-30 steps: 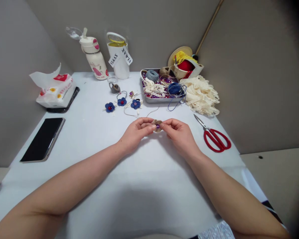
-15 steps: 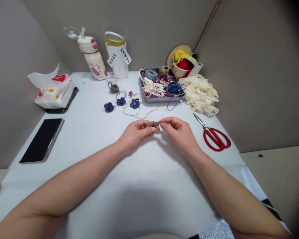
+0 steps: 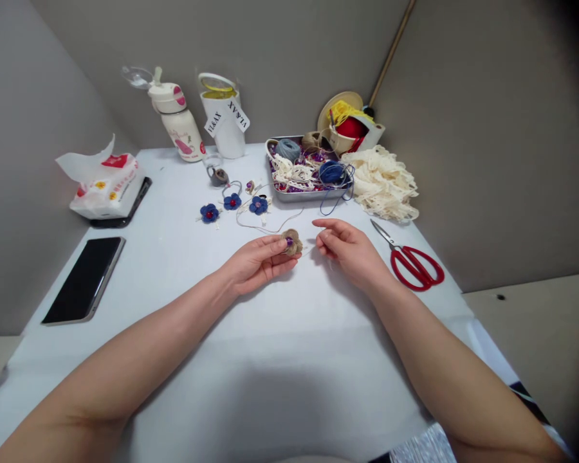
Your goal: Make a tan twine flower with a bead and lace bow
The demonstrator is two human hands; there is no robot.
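Observation:
My left hand (image 3: 263, 262) grips a tan burlap flower (image 3: 294, 242) between thumb and fingers. A purple bead (image 3: 289, 242) marks the flower's middle, close to my thumb tip. To the right, my right hand (image 3: 345, 244) is apart from the flower, index finger stretched out, thumb pressed to the curled fingers. A faint pale strand shows in the gap between the flower and that hand; whether the fingers pinch it is too small to tell. Beyond the hands lie blue fabric flowers (image 3: 209, 213) with red or pink centres and a loose thin cord (image 3: 270, 229).
A metal tray (image 3: 313, 195) holds yarn balls, lace and beads. Cream lace (image 3: 381, 183) is heaped beside it. Red-handled scissors (image 3: 415, 265) lie at right. A phone (image 3: 84, 280), tissue pack (image 3: 110, 190), bottle (image 3: 181, 128) and white container (image 3: 228, 132) stand or lie left and back.
My right hand has drawn back from the flower, its index finger now straightened. My left hand has turned the flower so its face and bead show more.

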